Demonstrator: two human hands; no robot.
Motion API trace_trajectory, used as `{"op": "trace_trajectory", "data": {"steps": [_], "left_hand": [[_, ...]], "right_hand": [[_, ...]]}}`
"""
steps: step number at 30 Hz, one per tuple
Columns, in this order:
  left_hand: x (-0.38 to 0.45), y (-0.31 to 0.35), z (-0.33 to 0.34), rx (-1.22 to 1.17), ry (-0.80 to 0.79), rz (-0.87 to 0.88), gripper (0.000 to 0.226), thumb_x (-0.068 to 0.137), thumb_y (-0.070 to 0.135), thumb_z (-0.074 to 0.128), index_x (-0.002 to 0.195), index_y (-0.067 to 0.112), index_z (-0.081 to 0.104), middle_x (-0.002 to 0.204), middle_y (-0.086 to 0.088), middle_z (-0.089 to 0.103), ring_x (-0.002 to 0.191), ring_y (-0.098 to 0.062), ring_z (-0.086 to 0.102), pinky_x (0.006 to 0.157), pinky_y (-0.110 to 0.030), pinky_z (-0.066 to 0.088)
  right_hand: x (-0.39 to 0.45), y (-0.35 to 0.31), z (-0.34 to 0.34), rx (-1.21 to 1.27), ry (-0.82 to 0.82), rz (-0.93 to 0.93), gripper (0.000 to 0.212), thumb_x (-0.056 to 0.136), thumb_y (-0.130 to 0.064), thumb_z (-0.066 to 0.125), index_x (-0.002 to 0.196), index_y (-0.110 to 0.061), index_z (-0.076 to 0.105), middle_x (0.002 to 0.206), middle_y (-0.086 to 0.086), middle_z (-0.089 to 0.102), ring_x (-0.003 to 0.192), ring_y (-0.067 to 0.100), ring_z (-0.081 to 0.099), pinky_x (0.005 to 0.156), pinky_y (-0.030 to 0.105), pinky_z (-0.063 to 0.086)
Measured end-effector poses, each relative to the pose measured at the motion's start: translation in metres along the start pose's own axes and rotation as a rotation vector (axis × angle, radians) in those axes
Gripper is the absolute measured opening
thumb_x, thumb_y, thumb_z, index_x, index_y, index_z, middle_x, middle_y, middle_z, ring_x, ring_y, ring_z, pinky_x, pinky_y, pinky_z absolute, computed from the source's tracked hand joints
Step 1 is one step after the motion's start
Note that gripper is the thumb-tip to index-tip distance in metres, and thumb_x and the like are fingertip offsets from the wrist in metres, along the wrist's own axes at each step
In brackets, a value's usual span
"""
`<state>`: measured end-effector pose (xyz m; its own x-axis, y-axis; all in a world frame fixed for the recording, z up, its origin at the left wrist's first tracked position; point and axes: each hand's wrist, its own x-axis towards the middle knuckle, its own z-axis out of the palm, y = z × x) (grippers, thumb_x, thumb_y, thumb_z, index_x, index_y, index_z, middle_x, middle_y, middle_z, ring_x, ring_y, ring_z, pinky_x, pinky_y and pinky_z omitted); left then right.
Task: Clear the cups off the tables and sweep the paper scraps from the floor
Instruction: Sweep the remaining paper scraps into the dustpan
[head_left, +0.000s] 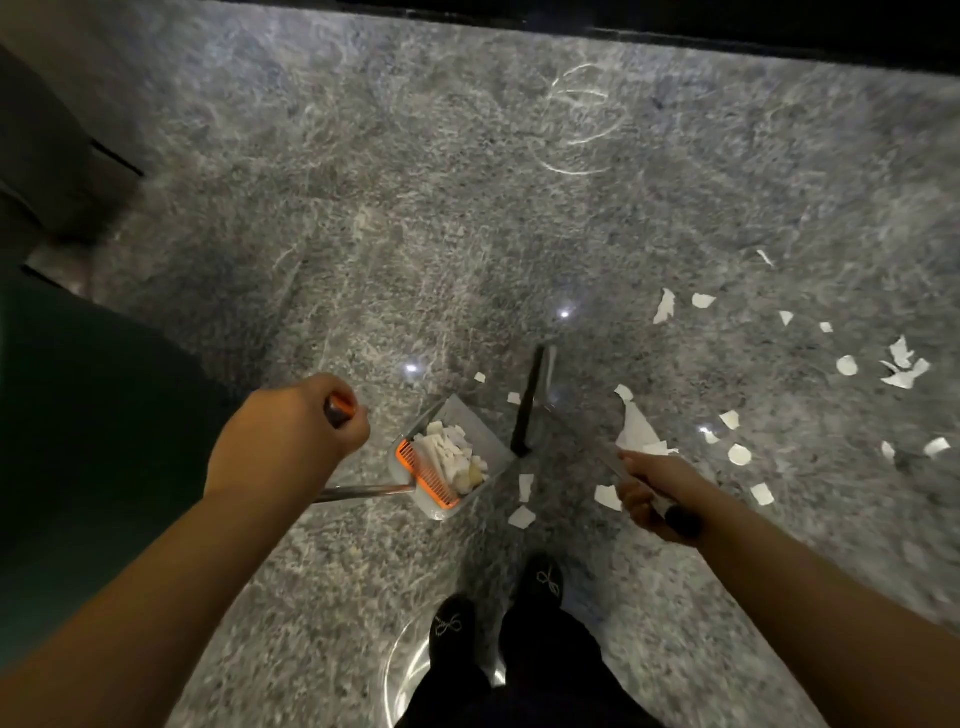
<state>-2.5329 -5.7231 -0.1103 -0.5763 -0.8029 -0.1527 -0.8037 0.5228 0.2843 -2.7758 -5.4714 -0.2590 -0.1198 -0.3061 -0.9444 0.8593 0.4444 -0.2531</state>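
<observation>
far to my left there is only a dark blurred shape i cannot name, so i start with my left hand (291, 423), which is curled tight round the orange-tipped grip of the dustpan handle (363, 490). the metal shaft runs down to the dustpan (483, 431) sitting on the grey speckled floor (467, 208), and the pan already holds a heap of white paper scraps (452, 457) piled against its orange comb teeth. just right of the pan's mouth stands the dark broom head (527, 410), edge on to me, with a few stray bits lying around it and nearer my shoes (498, 608). my right hand (652, 491) is wrapped round the broom handle, which shows as a blurred streak, so i judge the broom to be mid-stroke. farther right the rest of the scraps (898, 366) are scattered loosely and well apart from the pan. no cups and no worktop are in sight. the risk i see: the pan looks fairly full and appears tilted, so a hard sweep could knock bits back out or push them past its lip. light paper also lifts easily, and a fast stroke may scatter the right-hand pieces wider. the scraps by my feet could get trodden on and dragged along.
</observation>
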Motion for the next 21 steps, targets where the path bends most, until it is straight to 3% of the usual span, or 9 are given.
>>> {"op": "trace_trajectory", "data": {"steps": [5,10,15,21], "left_hand": [[0.006,0.029,0.006,0.011,-0.039,0.046,0.014,0.083,0.038,0.072,0.09,0.025,0.069,0.067,0.001,0.065,0.063,-0.021,0.061,0.062,-0.038,0.055],[0.007,0.041,0.007,0.005,-0.046,0.064,0.013,0.082,0.037,0.073,0.087,0.027,0.068,0.059,0.009,0.053,0.063,-0.02,0.059,0.058,-0.031,0.05],[0.003,0.036,0.002,-0.016,-0.016,0.078,0.012,0.082,0.034,0.074,0.087,0.025,0.069,0.068,0.003,0.064,0.065,-0.02,0.061,0.062,-0.036,0.055],[-0.013,0.015,-0.013,-0.02,0.041,0.051,0.013,0.08,0.034,0.076,0.086,0.024,0.07,0.066,0.004,0.065,0.059,-0.014,0.06,0.058,-0.031,0.053]], "right_hand": [[-0.024,0.006,-0.052,0.02,0.119,-0.025,0.022,0.102,-0.018,0.035,0.118,-0.017,0.051,0.048,0.0,0.041,0.031,0.006,0.035,0.03,0.014,0.03],[-0.034,0.015,-0.076,0.07,0.199,-0.051,0.034,0.101,-0.021,0.039,0.134,-0.014,0.041,0.05,0.001,0.041,0.032,0.007,0.037,0.031,0.015,0.03],[-0.044,0.02,-0.066,0.048,0.174,-0.095,0.032,0.101,-0.014,0.036,0.131,-0.022,0.046,0.056,0.002,0.039,0.034,0.007,0.037,0.032,0.015,0.028],[-0.046,0.015,-0.024,-0.002,0.078,-0.14,0.032,0.103,-0.013,0.034,0.132,-0.022,0.045,0.065,0.007,0.043,0.037,0.007,0.037,0.034,0.016,0.028]]}}
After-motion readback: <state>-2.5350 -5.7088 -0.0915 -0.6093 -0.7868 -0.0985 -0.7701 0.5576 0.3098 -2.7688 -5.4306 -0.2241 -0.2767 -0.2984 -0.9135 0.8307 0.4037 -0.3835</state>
